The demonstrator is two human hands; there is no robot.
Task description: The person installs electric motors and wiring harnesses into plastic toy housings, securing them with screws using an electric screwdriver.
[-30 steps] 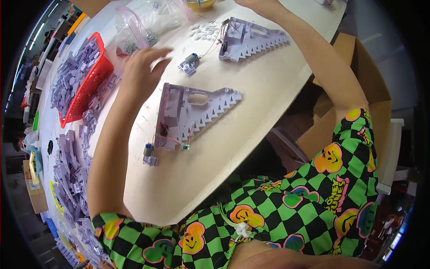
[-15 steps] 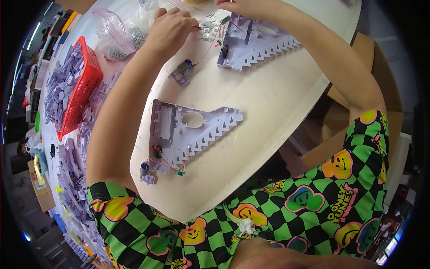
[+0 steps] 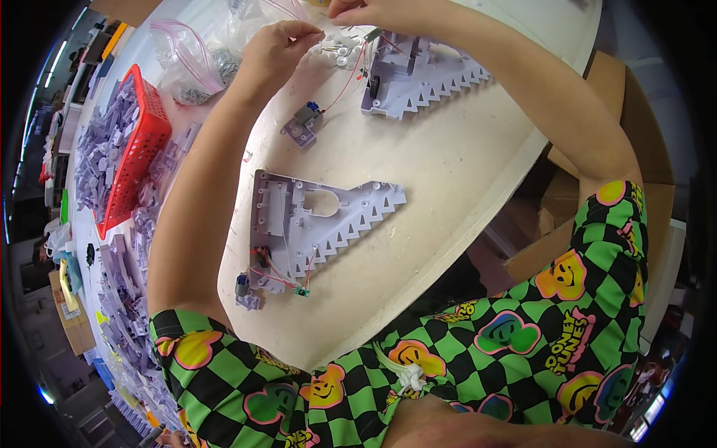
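Note:
At the far side of the table, my left hand (image 3: 275, 54) is closed in a pinch above small white round parts (image 3: 342, 54); what its fingertips hold is too small to make out. Just to its right, my right hand (image 3: 373, 13) also pinches, with any held thing hidden. Beneath my right forearm lies a grey plastic housing (image 3: 414, 82) with a toothed edge. Red wires link it to a small motor unit (image 3: 302, 123). A second toothed housing (image 3: 299, 224) rests nearer me, with a small green circuit board (image 3: 301, 290) and another motor unit (image 3: 245, 290) wired to it.
On the left stands a red basket (image 3: 134, 153) heaped with grey plastic parts, and more parts (image 3: 123, 284) are piled along that side. Clear bags (image 3: 190, 67) of small metal pieces sit at the back left. Cardboard boxes (image 3: 631, 127) stand beyond the table's right edge.
My right hand has moved left, closer to my left hand. The left hand has shifted slightly left and nearer me, its fingers now more plainly in a pinch. Both housings stay put.

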